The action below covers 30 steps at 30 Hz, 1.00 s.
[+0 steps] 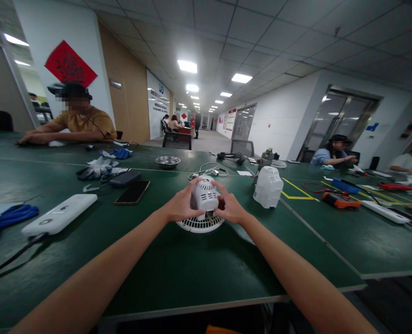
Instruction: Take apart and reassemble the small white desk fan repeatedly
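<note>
A white vented motor housing [206,197] of a small fan is held between my two hands, above a round white fan grille [200,226] lying on the green table. My left hand [182,204] grips the housing's left side, its fingers curled round the back. On the other side my right hand [231,206] presses against the housing with thumb and fingers. A dark gap shows under the housing's lower right, and what lies inside is too small to tell. To the right stands another white plastic housing [268,188], upright and apart from my hands.
Left on the green table [150,260] lie a white power bank [60,213] with a cable, a phone [132,192] and gloves [117,153]. A metal bowl [167,161] and white cable [209,169] lie farther back. An orange multimeter [340,202] is at right. Other people sit around the table.
</note>
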Motion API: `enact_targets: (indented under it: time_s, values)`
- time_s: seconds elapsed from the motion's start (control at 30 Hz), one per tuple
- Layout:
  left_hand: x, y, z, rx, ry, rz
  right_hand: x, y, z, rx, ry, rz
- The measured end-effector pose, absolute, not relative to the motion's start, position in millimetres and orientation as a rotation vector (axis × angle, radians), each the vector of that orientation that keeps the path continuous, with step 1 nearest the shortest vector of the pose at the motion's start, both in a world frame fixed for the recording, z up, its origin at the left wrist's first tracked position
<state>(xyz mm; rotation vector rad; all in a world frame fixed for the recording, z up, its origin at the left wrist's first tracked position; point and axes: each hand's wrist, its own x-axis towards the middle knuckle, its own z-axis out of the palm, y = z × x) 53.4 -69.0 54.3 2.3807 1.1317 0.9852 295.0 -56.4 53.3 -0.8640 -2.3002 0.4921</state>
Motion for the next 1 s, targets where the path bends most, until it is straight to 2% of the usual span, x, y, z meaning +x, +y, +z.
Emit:
enact_targets:
  time_s: [0.63, 1.0]
  values:
    - [50.5, -57.7, 47.0, 2.457, 1.135, 0.983, 296.1, -56.1, 55.7, -0.863, -2.342, 0.522]
    - [51.2, -56.1, 35.0, 2.460, 1.304, 1.122, 315.6, -30.5, 41.0, -0.965, -2.260, 0.319]
